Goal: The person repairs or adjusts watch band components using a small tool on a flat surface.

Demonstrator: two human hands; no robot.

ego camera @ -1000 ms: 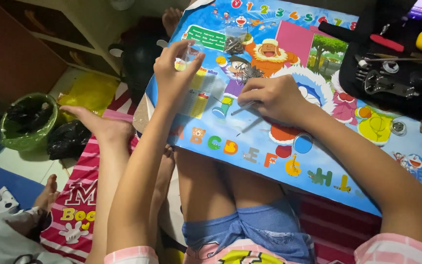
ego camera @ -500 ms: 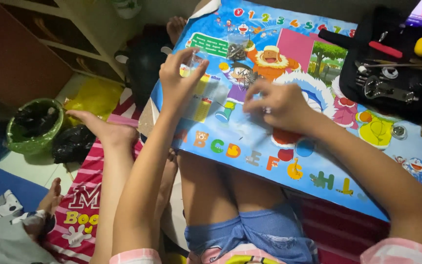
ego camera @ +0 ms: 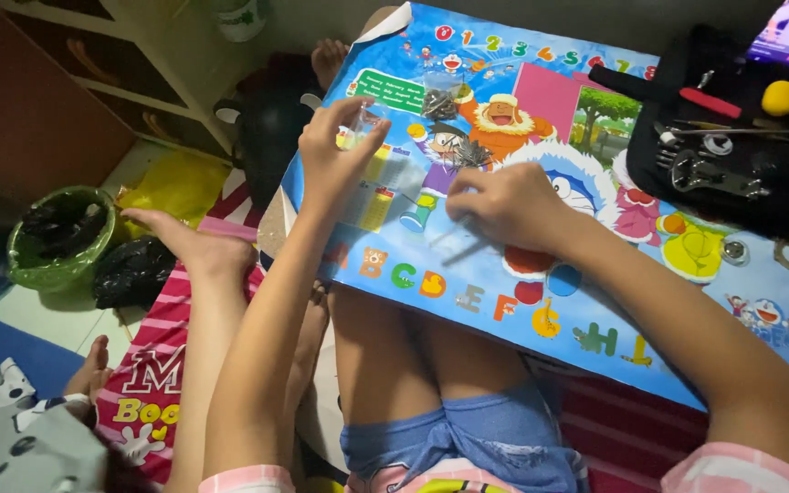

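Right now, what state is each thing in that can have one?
left hand: raised, fingers pinching a small clear bag
right hand: fingers curled, pressed on the cartoon board
tool case: open, tools showing
green bin: open, lined, holding dark items

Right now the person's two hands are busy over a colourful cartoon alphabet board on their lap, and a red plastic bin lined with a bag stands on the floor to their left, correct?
Not quite: the head view shows the bag-lined plastic bin is green, not red. The rest holds: the left hand and right hand work over the colourful cartoon alphabet board on the lap, and the bin stands on the floor to the left.
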